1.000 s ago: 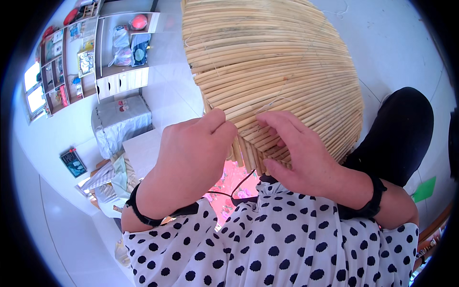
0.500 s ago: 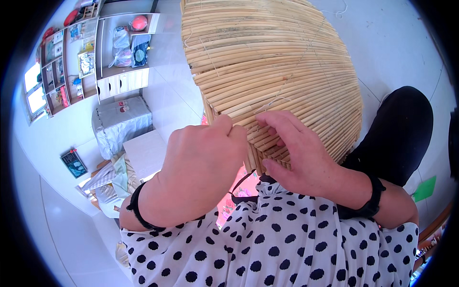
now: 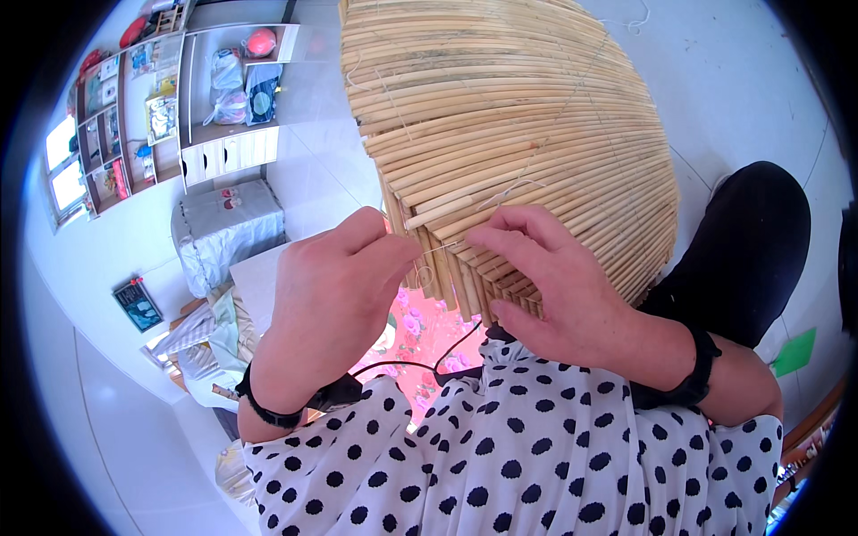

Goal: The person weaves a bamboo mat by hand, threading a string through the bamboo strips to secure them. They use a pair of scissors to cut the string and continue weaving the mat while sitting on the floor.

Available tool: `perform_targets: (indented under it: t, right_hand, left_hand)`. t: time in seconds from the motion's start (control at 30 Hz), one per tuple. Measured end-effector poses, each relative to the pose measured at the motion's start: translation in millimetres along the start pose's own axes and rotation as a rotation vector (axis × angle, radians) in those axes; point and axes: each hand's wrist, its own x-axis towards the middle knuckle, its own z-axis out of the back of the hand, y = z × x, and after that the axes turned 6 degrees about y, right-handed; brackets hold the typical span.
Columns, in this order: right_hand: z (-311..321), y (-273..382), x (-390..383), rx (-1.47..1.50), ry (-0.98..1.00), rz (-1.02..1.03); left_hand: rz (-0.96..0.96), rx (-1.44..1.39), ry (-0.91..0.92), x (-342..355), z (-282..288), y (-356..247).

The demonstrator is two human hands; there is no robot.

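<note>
1. The reed panel (image 3: 509, 116) lies in front of the person, slightly right of the middle, its reeds packed side by side and spreading toward the far side. Its place looks unchanged over the last second.
2. At its near left corner, a thin thread (image 3: 438, 251) now shows between the hands, with a small loop hanging beside the reed ends (image 3: 438, 281). A half second ago the left hand covered this spot.
3. The left hand (image 3: 335, 286) has moved back to the left, off the edge. Its fingers are curled together and seem to pinch the thread. This suggests that thread is being drawn through or tightened there; a finished knot cannot be made out.
4. The right hand (image 3: 563, 277) keeps nearly its place on the panel, its fingertips a little farther left now. Its thumb is spread from the fingers, near the reed ends; whether the fingertips also grip the thread, I cannot tell.
5. Below the corner, more pink floral fabric (image 3: 420, 322) shows now that the left hand is aside, with a black cord (image 3: 393, 363) near it.
6. Farther out, a dark-clad leg (image 3: 755, 241) is to the right and a covered box (image 3: 228, 223) to the far left.
</note>
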Motion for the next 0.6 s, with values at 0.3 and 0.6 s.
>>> perform_targets:
  t: [0.3,0.6]
  right_hand:
    - [-0.9,-2.8,-0.7,-0.014,0.011,0.029]
    - [-0.5,-2.9,-0.1,-0.032,0.003,0.05]
  left_hand:
    - [0.02,-0.015,-0.011,-3.9,5.3,2.6]
    - [-0.013,0.01,0.003,-2.7,3.6,1.7]
